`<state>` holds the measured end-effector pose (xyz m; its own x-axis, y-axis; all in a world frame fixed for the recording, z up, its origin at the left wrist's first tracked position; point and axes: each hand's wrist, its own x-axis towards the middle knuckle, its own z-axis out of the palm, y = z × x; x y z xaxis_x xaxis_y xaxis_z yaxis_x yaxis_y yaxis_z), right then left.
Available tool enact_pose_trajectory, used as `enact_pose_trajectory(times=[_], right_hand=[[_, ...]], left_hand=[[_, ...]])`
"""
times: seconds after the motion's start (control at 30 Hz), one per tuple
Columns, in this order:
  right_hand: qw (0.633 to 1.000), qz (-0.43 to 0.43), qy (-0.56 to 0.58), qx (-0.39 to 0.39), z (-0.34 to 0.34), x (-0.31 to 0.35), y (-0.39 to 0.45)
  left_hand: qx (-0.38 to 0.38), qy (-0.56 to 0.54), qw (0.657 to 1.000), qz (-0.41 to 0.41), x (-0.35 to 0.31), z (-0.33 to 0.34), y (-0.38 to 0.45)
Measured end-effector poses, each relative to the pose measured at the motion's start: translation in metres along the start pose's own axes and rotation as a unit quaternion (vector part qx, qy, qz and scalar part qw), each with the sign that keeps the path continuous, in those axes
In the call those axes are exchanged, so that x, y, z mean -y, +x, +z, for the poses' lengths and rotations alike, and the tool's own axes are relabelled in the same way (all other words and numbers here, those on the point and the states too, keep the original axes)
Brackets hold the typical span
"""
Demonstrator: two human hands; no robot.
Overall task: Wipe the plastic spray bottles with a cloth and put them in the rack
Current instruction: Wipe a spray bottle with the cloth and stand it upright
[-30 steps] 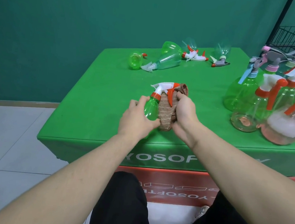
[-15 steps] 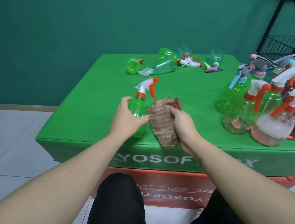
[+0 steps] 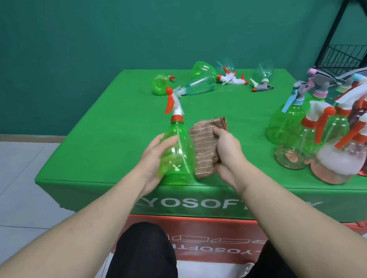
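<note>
Left hand (image 3: 152, 158) wrapped around the lower body of a green bottle (image 3: 179, 152), thumb across its near face, fingers curled behind. Bottle held just above the near edge of the table (image 3: 116, 116), tilted slightly left, white and orange sprayer (image 3: 174, 104) at its top pointing far and left. Right hand (image 3: 227, 151) gripping a folded brown cloth (image 3: 204, 146), fingers bent over its right edge. Cloth pressed flat against the bottle's right side, its far end standing free above the hand.

On the far left of the table, several bottles lying down: a small green one (image 3: 160, 84), a clear one (image 3: 198, 85), a larger green one (image 3: 201, 69), and two clear ones (image 3: 229, 70) (image 3: 264, 76) further right, sprayers pointing various ways. On the right, a tight upright cluster (image 3: 331, 134): green, clear and pink bottles with orange, blue and pink triggers, touching one another. Nearest of these, a pink bottle (image 3: 336, 162) clouded white inside.

Behind the cluster, far right, a black wire rack (image 3: 350, 53), its basket shelf partly out of view. Dark trousers (image 3: 144, 261) and an orange box (image 3: 201, 233) below the table's near edge.
</note>
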<state>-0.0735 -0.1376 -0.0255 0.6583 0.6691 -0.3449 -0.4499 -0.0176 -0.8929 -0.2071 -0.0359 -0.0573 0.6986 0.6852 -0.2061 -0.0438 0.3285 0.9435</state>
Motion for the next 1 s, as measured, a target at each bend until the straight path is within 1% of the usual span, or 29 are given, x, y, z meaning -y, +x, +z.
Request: enact_pose_trajectory(times=[0.17, 0.23, 0.33, 0.43, 0.53, 0.63, 0.67, 0.7, 0.73, 0.77, 0.8, 0.83, 0.9, 0.93, 0.97, 1.0], right_hand=[[1.000, 0.017, 0.004, -0.019, 0.015, 0.014, 0.015], [1.000, 0.026, 0.002, -0.016, 0.021, 0.020, 0.020], [0.999, 0.042, 0.012, -0.002, 0.028, 0.029, 0.025], [0.998, 0.055, 0.000, -0.008, 0.033, 0.034, 0.031], [0.998, 0.055, -0.021, 0.019, 0.037, 0.034, 0.034], [0.996, 0.037, -0.069, 0.048, 0.043, 0.030, 0.030], [0.993, 0.018, -0.103, 0.049, 0.045, 0.027, 0.029], [0.986, -0.012, -0.161, 0.040, 0.045, 0.024, 0.029], [0.968, -0.056, -0.241, 0.030, 0.044, 0.020, 0.030], [0.935, -0.116, -0.333, 0.025, 0.041, 0.016, 0.030], [0.893, -0.179, -0.413, 0.024, 0.036, 0.013, 0.030], [0.851, -0.230, -0.472, 0.027, 0.030, 0.011, 0.028], [0.784, -0.301, -0.542, 0.036, 0.019, 0.011, 0.024], [0.760, -0.323, -0.563, 0.043, 0.016, 0.012, 0.022], [0.751, -0.327, -0.572, 0.050, 0.015, 0.012, 0.021], [0.759, -0.318, -0.566, 0.055, 0.014, 0.012, 0.019]], left_hand=[[0.063, -0.049, 0.995, -0.054, 0.012, 0.003, 0.010], [0.091, -0.059, 0.992, -0.064, 0.015, 0.002, 0.014], [0.092, -0.056, 0.992, -0.067, 0.017, 0.001, 0.018], [0.088, -0.042, 0.993, -0.061, 0.020, 0.001, 0.020], [0.086, -0.035, 0.994, -0.057, 0.024, 0.001, 0.022], [0.084, -0.032, 0.994, -0.065, 0.024, -0.001, 0.024], [0.083, -0.034, 0.994, -0.069, 0.024, -0.001, 0.024], [0.080, -0.035, 0.994, -0.071, 0.024, -0.001, 0.024], [0.078, -0.037, 0.994, -0.071, 0.024, -0.002, 0.024], [0.075, -0.039, 0.994, -0.070, 0.025, -0.002, 0.024], [0.074, -0.044, 0.994, -0.070, 0.026, -0.002, 0.024], [0.072, -0.053, 0.994, -0.070, 0.027, -0.003, 0.024], [0.071, -0.075, 0.992, -0.071, 0.027, -0.004, 0.023], [0.070, -0.088, 0.991, -0.072, 0.026, -0.004, 0.023], [0.070, -0.100, 0.990, -0.072, 0.026, -0.004, 0.022], [0.072, -0.109, 0.989, -0.072, 0.025, -0.004, 0.022]])
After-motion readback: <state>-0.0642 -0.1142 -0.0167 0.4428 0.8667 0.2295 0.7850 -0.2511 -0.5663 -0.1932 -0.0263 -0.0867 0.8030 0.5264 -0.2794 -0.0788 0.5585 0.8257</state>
